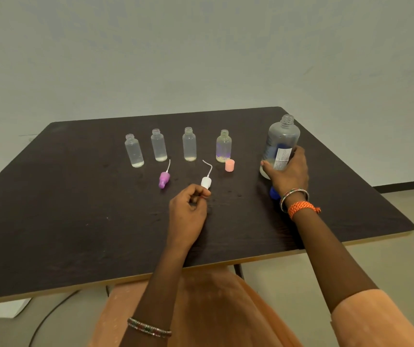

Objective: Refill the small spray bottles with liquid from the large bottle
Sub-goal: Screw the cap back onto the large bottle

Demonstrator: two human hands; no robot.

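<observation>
Both hands are over a dark table (75, 221) with a pale edge, which fills the middle of the frame before a plain grey-white wall (200, 51); beige floor shows at lower right, and a black cable (50, 319) and a white box (4, 308) lie under the table at lower left.

At centre, the left hand (188, 214) has its fingers curled, pinching the base of a white spray top (206, 182) whose thin tube curves away toward the bottles. At right of centre, the right hand (288, 175) wraps around the lower part of the large bottle (282, 141), which stands upright, uncapped, clear, with a white label and a little liquid at the bottom. A blue cap (274, 192) peeks out beside the right wrist.

Four small bottles (189, 145) stand open in a row across the middle of the table, each with only a shallow layer of liquid. A purple spray top (164, 179) lies before them, and a pink cap (229, 165) stands beside the rightmost one.
</observation>
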